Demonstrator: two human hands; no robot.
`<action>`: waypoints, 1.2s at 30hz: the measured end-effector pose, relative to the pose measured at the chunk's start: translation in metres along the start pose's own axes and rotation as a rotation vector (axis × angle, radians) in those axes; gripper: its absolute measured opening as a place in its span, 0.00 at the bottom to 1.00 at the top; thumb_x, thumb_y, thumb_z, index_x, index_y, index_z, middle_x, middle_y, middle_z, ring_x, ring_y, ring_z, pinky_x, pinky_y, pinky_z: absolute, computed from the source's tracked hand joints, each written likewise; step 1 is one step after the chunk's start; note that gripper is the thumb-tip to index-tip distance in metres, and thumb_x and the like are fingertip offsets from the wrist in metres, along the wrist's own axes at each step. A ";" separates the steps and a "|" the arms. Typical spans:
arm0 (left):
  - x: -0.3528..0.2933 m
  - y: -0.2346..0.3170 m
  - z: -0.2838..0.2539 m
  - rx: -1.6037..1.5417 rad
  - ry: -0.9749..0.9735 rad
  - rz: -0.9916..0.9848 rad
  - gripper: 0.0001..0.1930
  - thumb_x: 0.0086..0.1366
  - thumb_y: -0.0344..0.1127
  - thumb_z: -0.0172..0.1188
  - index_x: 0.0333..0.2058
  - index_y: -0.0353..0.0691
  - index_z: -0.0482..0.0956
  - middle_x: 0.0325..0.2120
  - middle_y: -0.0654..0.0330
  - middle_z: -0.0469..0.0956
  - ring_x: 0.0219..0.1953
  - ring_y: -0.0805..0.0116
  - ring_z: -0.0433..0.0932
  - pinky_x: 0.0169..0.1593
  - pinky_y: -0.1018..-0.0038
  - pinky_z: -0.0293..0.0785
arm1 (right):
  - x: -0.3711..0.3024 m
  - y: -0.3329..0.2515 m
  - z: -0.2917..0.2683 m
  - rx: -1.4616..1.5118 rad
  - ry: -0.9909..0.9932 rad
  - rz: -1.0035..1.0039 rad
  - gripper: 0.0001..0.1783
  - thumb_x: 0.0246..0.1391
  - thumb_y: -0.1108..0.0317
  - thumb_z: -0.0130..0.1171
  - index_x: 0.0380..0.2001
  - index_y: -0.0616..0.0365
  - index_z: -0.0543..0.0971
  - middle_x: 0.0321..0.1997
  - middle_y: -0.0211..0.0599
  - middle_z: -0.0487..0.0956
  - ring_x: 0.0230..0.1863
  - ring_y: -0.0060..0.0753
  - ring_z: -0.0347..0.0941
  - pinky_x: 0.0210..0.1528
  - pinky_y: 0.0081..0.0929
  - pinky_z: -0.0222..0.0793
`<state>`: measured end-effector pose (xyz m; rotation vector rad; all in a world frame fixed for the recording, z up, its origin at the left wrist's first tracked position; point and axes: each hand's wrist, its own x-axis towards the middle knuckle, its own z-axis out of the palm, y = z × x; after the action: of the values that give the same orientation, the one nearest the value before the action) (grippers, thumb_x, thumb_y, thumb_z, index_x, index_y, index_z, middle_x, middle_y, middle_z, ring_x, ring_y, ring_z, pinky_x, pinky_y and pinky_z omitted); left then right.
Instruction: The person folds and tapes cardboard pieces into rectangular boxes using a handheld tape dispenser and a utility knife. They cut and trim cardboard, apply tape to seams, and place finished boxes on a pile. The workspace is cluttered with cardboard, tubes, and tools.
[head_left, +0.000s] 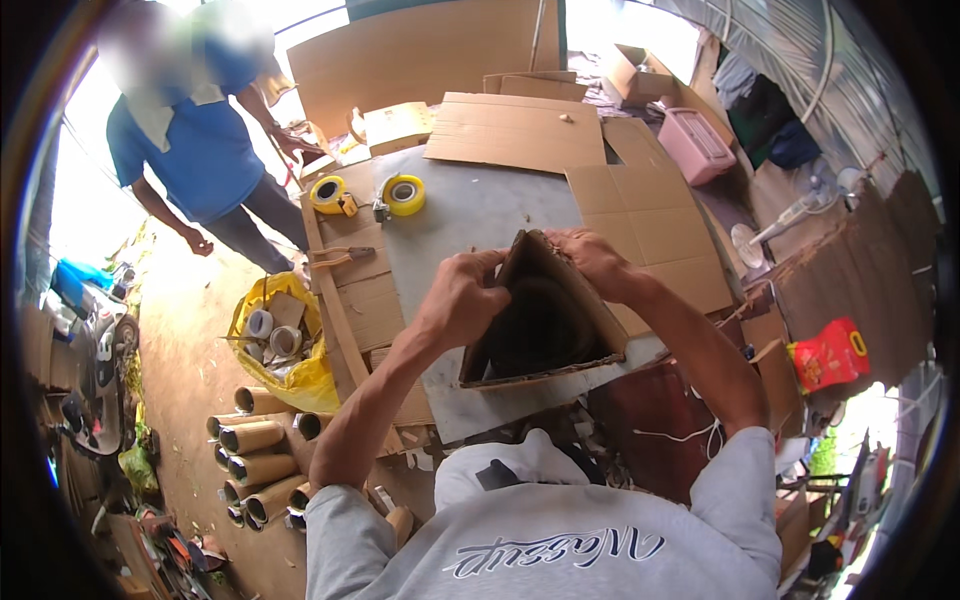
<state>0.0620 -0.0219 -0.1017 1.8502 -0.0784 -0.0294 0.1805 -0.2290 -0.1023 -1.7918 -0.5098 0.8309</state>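
Note:
A brown cardboard piece folded into an open three-sided box (pixel 583 297) stands on the worktable (pixel 405 235) in front of me. My left hand (pixel 470 290) is closed on the box's left wall near its top corner, thumb at the inner edge. Across the same corner, my right hand (pixel 590 264) has its fingers closed over the right wall. The box's inside is dark; a rounded shape shows faintly there, but I cannot make out what it is.
Beyond the box lie yellow tape rolls (pixel 404 195), pliers (pixel 343 257) and flat cardboard sheets (pixel 650 225). A yellow bag (pixel 310 378) of used cores and several cardboard tubes (pixel 263 468) sit on the floor at left. A person in blue (pixel 190 155) stands far left; a pink plastic case (pixel 692 147) is far right.

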 end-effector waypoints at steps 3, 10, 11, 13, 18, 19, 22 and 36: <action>-0.008 0.001 0.003 -0.038 0.006 -0.024 0.24 0.54 0.20 0.52 0.52 0.29 0.80 0.35 0.62 0.83 0.36 0.80 0.76 0.44 0.80 0.76 | 0.007 0.019 0.013 0.290 -0.178 -0.024 0.25 0.72 0.60 0.45 0.65 0.63 0.68 0.57 0.42 0.78 0.58 0.28 0.72 0.63 0.26 0.68; -0.012 0.003 0.010 -0.083 0.005 -0.024 0.26 0.53 0.19 0.52 0.53 0.28 0.79 0.32 0.60 0.83 0.34 0.79 0.75 0.40 0.80 0.75 | -0.004 0.031 0.028 0.263 0.026 0.117 0.30 0.75 0.50 0.35 0.65 0.62 0.69 0.60 0.40 0.75 0.57 0.29 0.73 0.64 0.29 0.68; -0.011 0.005 0.013 -0.080 0.005 -0.010 0.26 0.53 0.19 0.52 0.53 0.28 0.79 0.32 0.60 0.82 0.33 0.79 0.75 0.39 0.80 0.75 | -0.001 0.045 0.025 0.137 0.072 0.044 0.31 0.75 0.49 0.33 0.63 0.61 0.70 0.59 0.40 0.77 0.57 0.30 0.73 0.63 0.30 0.68; -0.013 0.002 0.015 -0.062 0.013 -0.001 0.26 0.52 0.19 0.52 0.52 0.27 0.79 0.30 0.60 0.82 0.32 0.79 0.74 0.38 0.80 0.74 | -0.008 0.039 0.033 -0.155 0.154 0.023 0.32 0.75 0.46 0.31 0.57 0.62 0.74 0.54 0.46 0.79 0.55 0.40 0.74 0.60 0.35 0.68; -0.014 0.002 0.009 -0.004 0.035 -0.011 0.26 0.51 0.20 0.52 0.51 0.27 0.79 0.25 0.64 0.78 0.28 0.80 0.71 0.33 0.81 0.71 | -0.023 -0.016 0.047 -0.649 0.163 0.186 0.34 0.73 0.44 0.29 0.48 0.62 0.76 0.48 0.56 0.81 0.55 0.67 0.72 0.58 0.48 0.66; -0.011 0.003 0.011 -0.017 0.026 -0.001 0.25 0.50 0.20 0.52 0.51 0.27 0.79 0.24 0.65 0.77 0.27 0.81 0.70 0.32 0.81 0.69 | -0.021 -0.002 0.043 -0.557 0.214 0.086 0.33 0.74 0.44 0.30 0.46 0.62 0.77 0.44 0.48 0.80 0.49 0.54 0.72 0.54 0.44 0.67; -0.009 -0.003 0.008 -0.055 0.021 -0.002 0.26 0.50 0.21 0.53 0.51 0.28 0.80 0.21 0.62 0.74 0.24 0.77 0.69 0.29 0.77 0.68 | -0.008 0.030 0.042 -0.236 0.213 -0.050 0.30 0.75 0.44 0.34 0.45 0.60 0.77 0.38 0.33 0.80 0.40 0.28 0.72 0.49 0.34 0.69; -0.011 -0.002 0.002 -0.097 0.045 -0.005 0.25 0.50 0.21 0.51 0.50 0.26 0.79 0.24 0.65 0.75 0.27 0.81 0.69 0.32 0.82 0.68 | -0.018 -0.010 0.034 0.417 -0.145 0.153 0.18 0.71 0.54 0.44 0.52 0.53 0.75 0.40 0.24 0.77 0.39 0.15 0.71 0.42 0.18 0.70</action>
<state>0.0508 -0.0226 -0.1047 1.7531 -0.0404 0.0055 0.1438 -0.2161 -0.0951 -1.4044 -0.2677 1.0911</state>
